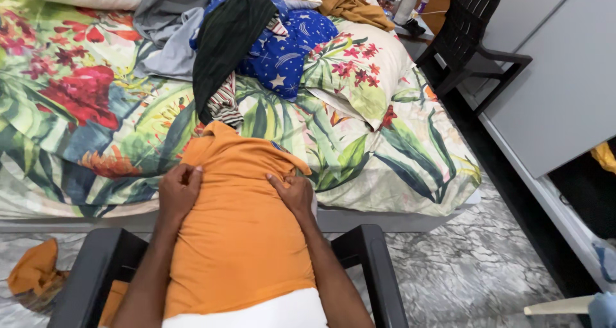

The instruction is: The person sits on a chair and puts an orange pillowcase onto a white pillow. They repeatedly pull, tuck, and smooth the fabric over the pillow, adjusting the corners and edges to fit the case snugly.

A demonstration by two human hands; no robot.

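An orange garment [239, 232] lies spread from my lap onto the edge of the bed. My left hand [179, 189] pinches its left side, fingers curled into the cloth. My right hand [293, 193] grips its right side near a fold. The top of the garment reaches the floral bedsheet [385, 155]. A white cloth [269, 312] shows under the orange garment at the bottom.
A heap of clothes lies on the bed: a dark green piece [224, 39], a blue starry piece [282, 52], a grey piece [167, 26], a brown piece [346, 4]. I sit in a black chair [372, 270]; another black chair [465, 39] stands far right. An orange cloth [35, 273] lies on the floor.
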